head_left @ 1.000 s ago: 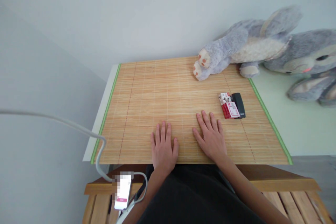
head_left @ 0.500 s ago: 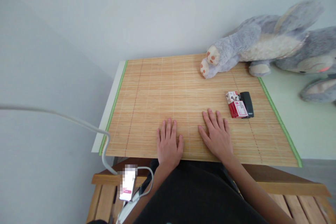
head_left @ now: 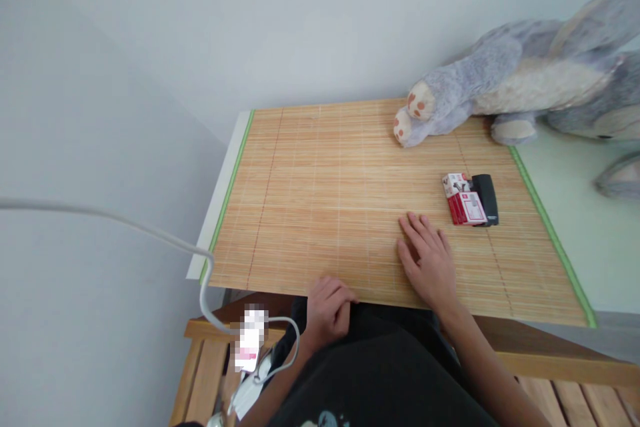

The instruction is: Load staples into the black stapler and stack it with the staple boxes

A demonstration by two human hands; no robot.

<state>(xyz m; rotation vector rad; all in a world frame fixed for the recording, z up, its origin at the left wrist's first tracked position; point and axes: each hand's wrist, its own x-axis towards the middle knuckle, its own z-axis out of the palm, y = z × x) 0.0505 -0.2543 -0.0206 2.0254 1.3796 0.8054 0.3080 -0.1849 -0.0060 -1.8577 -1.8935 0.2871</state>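
Overall, a pale tabletop (head_left: 595, 233) lay beneath a slatted bamboo mat (head_left: 320, 193), with a grey plush animal (head_left: 540, 83) stretched across the far right. The right hand (head_left: 431, 267) rested palm down on the mat, its fingers slightly spread and gripping nothing. The left hand (head_left: 325, 307) was bent inward at the near edge; whether its grip was wide or narrow, or enclosed anything, could not be told. Sound support, as judged here, called for a relaxed right palm with weight spread evenly, lest the mat slip, and for fingertips kept clear of the small items. Those lay beyond the right fingertips, toward the right side of the mat: a black stapler-like tool (head_left: 486, 197) and, along its left side, small closed-looking containers, namely red-and-white cartons (head_left: 473, 207) and a mostly white box (head_left: 454, 183). Their contents were not visible, and their printing was too small to read.
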